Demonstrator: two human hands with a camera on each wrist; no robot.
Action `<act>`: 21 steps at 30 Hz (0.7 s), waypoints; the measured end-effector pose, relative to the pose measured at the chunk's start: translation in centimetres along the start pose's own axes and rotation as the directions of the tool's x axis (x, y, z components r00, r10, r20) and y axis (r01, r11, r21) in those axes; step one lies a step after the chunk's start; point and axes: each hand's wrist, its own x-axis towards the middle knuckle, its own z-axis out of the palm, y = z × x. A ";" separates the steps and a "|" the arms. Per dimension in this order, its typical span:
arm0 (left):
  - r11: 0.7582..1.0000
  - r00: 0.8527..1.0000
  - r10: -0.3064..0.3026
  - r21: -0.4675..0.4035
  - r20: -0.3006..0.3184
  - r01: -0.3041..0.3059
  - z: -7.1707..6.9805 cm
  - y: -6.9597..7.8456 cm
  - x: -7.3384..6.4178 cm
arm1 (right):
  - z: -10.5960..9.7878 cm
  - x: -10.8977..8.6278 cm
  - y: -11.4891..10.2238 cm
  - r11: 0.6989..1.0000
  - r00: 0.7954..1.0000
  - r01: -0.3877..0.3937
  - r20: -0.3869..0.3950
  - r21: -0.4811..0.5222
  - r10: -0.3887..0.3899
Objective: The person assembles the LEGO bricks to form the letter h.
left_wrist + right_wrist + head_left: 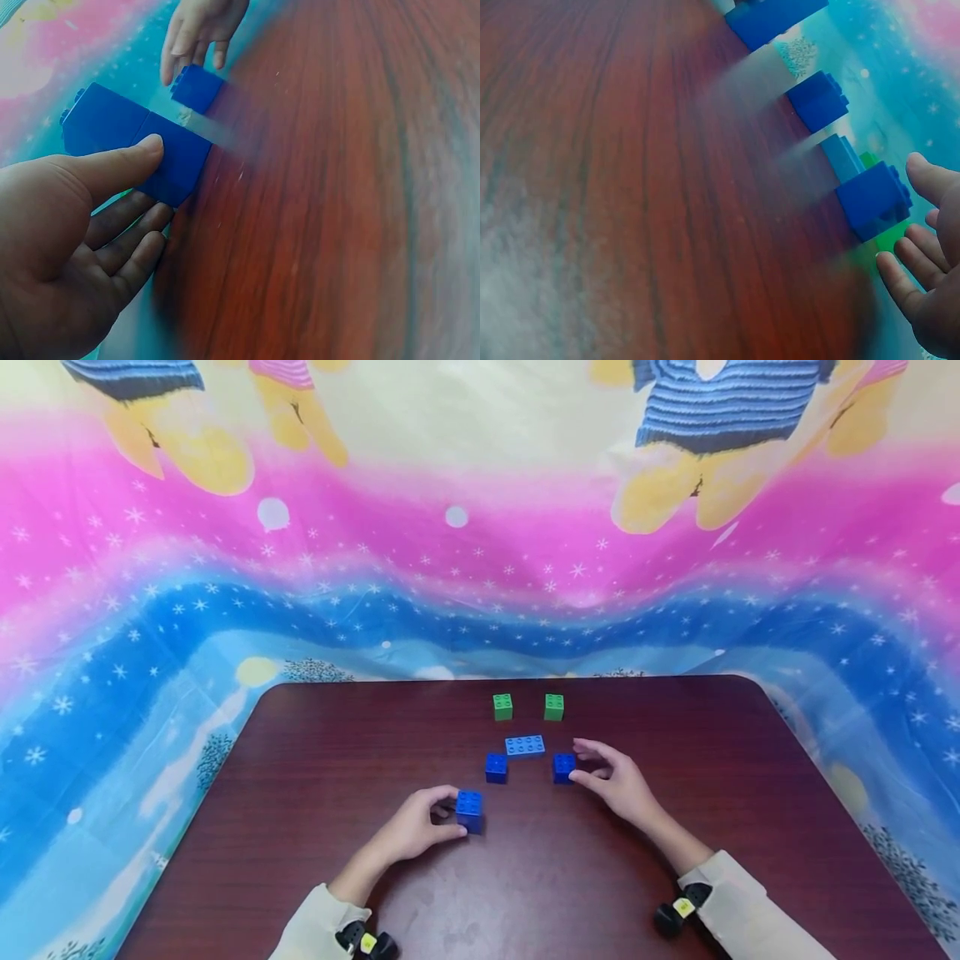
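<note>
My left hand (pixel 408 828) pinches a stack of two dark blue toy bricks (pixel 469 812) between thumb and fingers. In the left wrist view, the seam between the two stacked bricks (pixel 142 139) shows beside the thumb. My right hand (pixel 621 785) is beside a single dark blue brick (pixel 564 768), fingers spread and loosely bent. A small gap separates thumb and fingers from this brick (pixel 871 201) in the right wrist view. Another single dark blue brick (pixel 496 768) stands to its left, between the two hands.
Behind the single blue bricks lies a flat light blue brick (pixel 525 745). Two green bricks (pixel 502 707) stand farther back, side by side near the far edge of the dark wooden table (pixel 337 735). A patterned cloth (pixel 450 568) hangs behind the table.
</note>
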 end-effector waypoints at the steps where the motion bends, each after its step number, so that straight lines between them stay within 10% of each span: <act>1: 1.000 1.000 -0.002 -0.003 -0.002 0.002 -0.2 -0.1 -0.1 | 0.1 0.0 0.1 1.000 1.000 -0.002 0.005 -0.002 0.002; 21: 0.995 0.993 -0.098 -0.014 -0.064 0.097 -3.5 -1.6 -1.9 | 1.1 -0.1 0.7 0.993 1.000 -0.025 0.014 -0.112 0.027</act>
